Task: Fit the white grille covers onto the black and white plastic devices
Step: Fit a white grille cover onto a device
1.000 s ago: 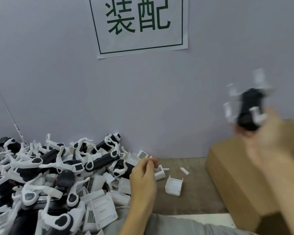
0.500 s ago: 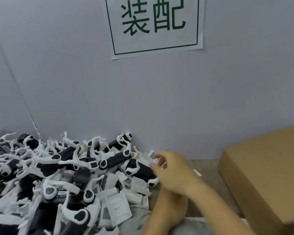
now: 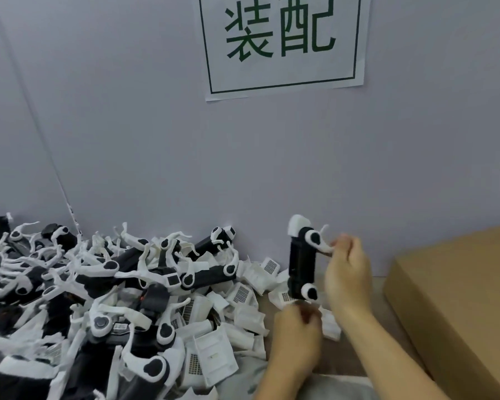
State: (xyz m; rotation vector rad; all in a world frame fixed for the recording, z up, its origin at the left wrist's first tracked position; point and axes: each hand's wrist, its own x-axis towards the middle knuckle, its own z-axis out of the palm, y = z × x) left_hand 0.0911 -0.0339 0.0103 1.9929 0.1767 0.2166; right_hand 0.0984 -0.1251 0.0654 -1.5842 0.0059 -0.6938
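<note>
- The right hand (image 3: 348,272) holds a black and white device (image 3: 300,264) upright above the surface (image 3: 355,356), right of the pile. Its fingers (image 3: 339,243) pinch the white arm near the device's top.
- The device stands on end: a white cap at the top, a white pod with a black spot just below it, and another such pod at the bottom.
- The left hand (image 3: 298,336) is just under the device's lower end, fingers curled. They seem to close on something small there, but blur hides what it is and whether they touch the device.
- A big pile of devices (image 3: 98,284) fills the left of the surface, from the near edge back to the wall (image 3: 156,140).
- Loose white grille covers (image 3: 211,350) lie along the pile's right side; more lie farther back beside the held device, one against the wall (image 3: 270,265).
- A cardboard box (image 3: 456,301) sits at the right, apart from the hands.
- A white paper sign (image 3: 283,41) with green characters in a green frame is stuck on the wall above.
</note>
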